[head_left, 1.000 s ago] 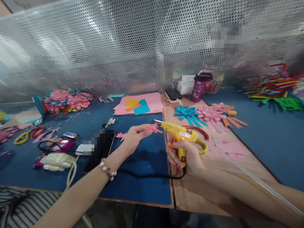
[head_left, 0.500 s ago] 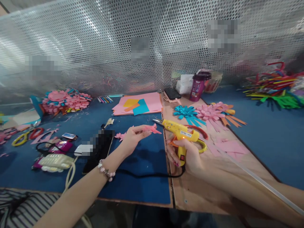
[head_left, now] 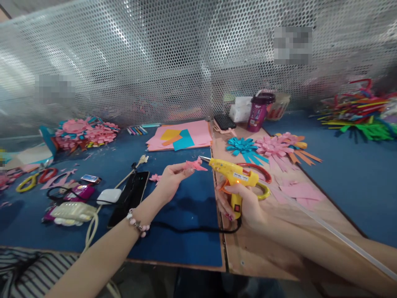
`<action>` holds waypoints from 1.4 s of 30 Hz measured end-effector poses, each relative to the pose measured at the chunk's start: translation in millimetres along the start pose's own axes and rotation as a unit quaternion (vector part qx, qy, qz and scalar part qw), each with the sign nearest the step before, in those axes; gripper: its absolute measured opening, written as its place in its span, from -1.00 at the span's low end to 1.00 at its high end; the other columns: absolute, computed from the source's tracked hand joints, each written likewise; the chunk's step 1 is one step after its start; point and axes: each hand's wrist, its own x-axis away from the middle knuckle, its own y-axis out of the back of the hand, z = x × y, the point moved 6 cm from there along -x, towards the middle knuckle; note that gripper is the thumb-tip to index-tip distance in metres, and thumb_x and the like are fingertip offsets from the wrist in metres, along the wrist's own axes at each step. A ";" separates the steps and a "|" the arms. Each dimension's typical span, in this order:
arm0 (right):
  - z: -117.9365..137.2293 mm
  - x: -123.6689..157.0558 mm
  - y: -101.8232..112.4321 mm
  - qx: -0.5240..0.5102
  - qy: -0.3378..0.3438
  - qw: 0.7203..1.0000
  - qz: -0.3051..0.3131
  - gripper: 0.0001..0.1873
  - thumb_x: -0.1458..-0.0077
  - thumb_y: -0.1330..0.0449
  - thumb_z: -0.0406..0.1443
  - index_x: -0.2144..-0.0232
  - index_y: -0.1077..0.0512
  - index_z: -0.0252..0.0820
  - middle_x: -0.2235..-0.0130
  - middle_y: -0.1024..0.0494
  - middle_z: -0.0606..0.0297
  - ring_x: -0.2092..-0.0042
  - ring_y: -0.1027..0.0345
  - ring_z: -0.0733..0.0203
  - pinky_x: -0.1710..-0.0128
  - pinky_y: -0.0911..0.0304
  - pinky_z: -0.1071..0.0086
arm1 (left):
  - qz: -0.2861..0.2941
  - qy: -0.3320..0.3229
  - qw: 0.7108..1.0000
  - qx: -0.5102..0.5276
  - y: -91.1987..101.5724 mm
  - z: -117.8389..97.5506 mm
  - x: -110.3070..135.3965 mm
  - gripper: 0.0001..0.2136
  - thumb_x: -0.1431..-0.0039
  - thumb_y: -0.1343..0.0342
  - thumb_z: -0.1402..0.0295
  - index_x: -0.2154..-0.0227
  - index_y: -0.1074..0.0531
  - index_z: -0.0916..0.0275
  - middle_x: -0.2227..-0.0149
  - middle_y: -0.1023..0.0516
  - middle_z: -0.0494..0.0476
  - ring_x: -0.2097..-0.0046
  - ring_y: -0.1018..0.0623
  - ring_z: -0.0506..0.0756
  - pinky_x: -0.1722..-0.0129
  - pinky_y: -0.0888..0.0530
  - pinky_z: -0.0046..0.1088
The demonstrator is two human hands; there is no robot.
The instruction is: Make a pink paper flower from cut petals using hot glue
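Between thumb and fingers, my left hand (head_left: 171,179) pinches a pink paper flower piece (head_left: 196,164) above the blue mat. My right hand (head_left: 245,203) is wrapped around the grip of a yellow hot glue gun (head_left: 231,171), whose indicator glows orange. The metal nozzle points left, right at the upper edge of the pink piece; I cannot tell whether they touch. A long clear glue stick (head_left: 322,223) sticks out of the gun's back and runs over my right forearm. Behind my left hand lies another small pink paper piece (head_left: 155,177).
Blue (head_left: 241,145) and pink paper flowers (head_left: 273,147) lie beyond the gun, with red-and-yellow scissors (head_left: 263,189) partly behind it. A purple cup (head_left: 261,112) stands at the back. Left are a phone (head_left: 130,198), a power strip (head_left: 74,212) and a flower pile (head_left: 87,132). The gun's black cord (head_left: 192,228) crosses the mat.
The pink piece has tilted and moved slightly up and left. The glue gun has shifted a little left, bringing its nozzle to the piece's upper edge.
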 end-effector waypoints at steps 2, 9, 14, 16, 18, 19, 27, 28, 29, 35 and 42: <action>-1.0 -0.2 0.5 0.002 0.000 1.000 0.001 -0.87 -0.02 -0.08 -0.32 0.39 -0.40 -0.25 0.67 -0.34 0.45 0.80 -0.05 0.42 0.73 -0.11 0.48 | -0.007 0.011 1.000 -0.017 1.8 3.0 -0.2 -0.79 0.10 -0.38 0.21 0.40 -0.66 0.20 0.27 -0.67 0.15 0.15 -0.56 0.14 0.09 -0.41 -0.38; -1.6 -1.5 1.2 0.012 0.005 1.000 -0.010 -0.87 -0.01 -0.09 -0.31 0.40 -0.40 -0.25 0.68 -0.33 0.45 0.80 -0.05 0.41 0.72 -0.13 0.46 | 0.013 0.013 0.999 -0.043 1.2 4.3 1.6 -0.79 0.04 -0.35 0.23 0.35 -0.66 0.21 0.23 -0.66 0.17 0.10 -0.53 0.16 0.11 -0.39 -0.39; 1.1 -1.0 -1.0 0.017 0.000 1.000 -0.016 -0.88 0.01 -0.11 -0.30 0.41 -0.39 -0.25 0.68 -0.33 0.46 0.80 -0.05 0.41 0.72 -0.13 0.46 | 0.009 -0.001 1.000 -0.021 1.1 2.1 0.9 -0.82 0.06 -0.36 0.22 0.40 -0.66 0.20 0.27 -0.66 0.16 0.12 -0.55 0.16 0.06 -0.39 -0.35; 1.7 -0.8 -1.7 0.017 -0.003 1.000 -0.016 -0.88 0.01 -0.11 -0.30 0.42 -0.39 -0.25 0.69 -0.32 0.46 0.80 -0.05 0.41 0.72 -0.12 0.46 | 0.003 -0.002 1.000 -0.007 1.1 1.3 0.4 -0.82 0.08 -0.37 0.22 0.42 -0.65 0.20 0.26 -0.66 0.17 0.09 -0.55 0.18 0.02 -0.39 -0.31; 2.0 -0.7 -1.8 0.017 -0.004 1.000 -0.018 -0.88 0.03 -0.11 -0.30 0.42 -0.39 -0.24 0.69 -0.31 0.47 0.80 -0.04 0.41 0.73 -0.11 0.47 | -0.002 0.001 1.000 -0.001 1.2 1.1 0.2 -0.81 0.10 -0.38 0.21 0.42 -0.65 0.19 0.26 -0.66 0.17 0.07 -0.55 0.20 0.00 -0.39 -0.29; 2.1 -0.7 -1.7 0.018 -0.005 1.000 -0.020 -0.88 0.03 -0.11 -0.30 0.42 -0.39 -0.24 0.69 -0.31 0.48 0.80 -0.03 0.41 0.73 -0.10 0.47 | -0.005 0.003 1.000 0.000 1.5 1.3 0.2 -0.80 0.12 -0.39 0.21 0.42 -0.65 0.19 0.27 -0.67 0.17 0.07 -0.56 0.20 -0.01 -0.39 -0.29; 2.2 0.1 -2.0 0.019 -0.003 1.000 -0.016 -0.89 0.01 -0.11 -0.30 0.42 -0.39 -0.23 0.72 -0.27 0.49 0.80 -0.03 0.41 0.73 -0.10 0.47 | -0.005 0.002 1.000 0.026 1.6 1.2 -0.1 -0.82 0.09 -0.38 0.22 0.42 -0.65 0.19 0.20 -0.66 0.18 0.00 -0.53 0.20 0.08 -0.41 -0.36; 2.5 0.2 -2.1 0.020 -0.002 1.000 -0.015 -0.89 0.00 -0.11 -0.30 0.42 -0.39 -0.23 0.72 -0.27 0.49 0.80 -0.03 0.41 0.72 -0.10 0.47 | -0.004 0.003 1.000 0.030 1.3 0.8 -0.2 -0.82 0.09 -0.38 0.22 0.42 -0.65 0.19 0.17 -0.66 0.19 -0.03 -0.51 0.20 0.11 -0.41 -0.38; 2.7 0.2 -2.2 0.021 0.000 1.000 -0.013 -0.89 0.00 -0.11 -0.30 0.42 -0.39 -0.23 0.71 -0.28 0.48 0.80 -0.03 0.41 0.72 -0.10 0.47 | -0.007 0.004 1.000 0.030 1.5 0.4 -0.4 -0.81 0.09 -0.38 0.22 0.41 -0.66 0.19 0.16 -0.65 0.20 -0.03 -0.50 0.20 0.15 -0.40 -0.40; 1.0 0.2 -0.4 0.017 -0.004 1.000 -0.016 -0.89 0.00 -0.10 -0.30 0.40 -0.39 -0.22 0.69 -0.31 0.48 0.79 -0.03 0.42 0.72 -0.11 0.47 | -0.040 0.005 0.999 0.018 5.3 -1.7 -1.0 -0.76 0.15 -0.40 0.19 0.42 -0.66 0.24 0.29 -0.65 0.20 0.22 -0.50 0.09 0.32 -0.35 -0.45; -0.1 1.2 0.5 0.023 -0.001 1.000 -0.007 -0.88 -0.01 -0.09 -0.31 0.40 -0.40 -0.24 0.70 -0.30 0.47 0.79 -0.05 0.39 0.72 -0.12 0.46 | -0.030 0.012 0.999 0.024 2.9 -3.6 -1.0 -0.76 0.16 -0.41 0.20 0.43 -0.66 0.24 0.27 -0.65 0.20 0.27 -0.47 0.06 0.32 -0.33 -0.45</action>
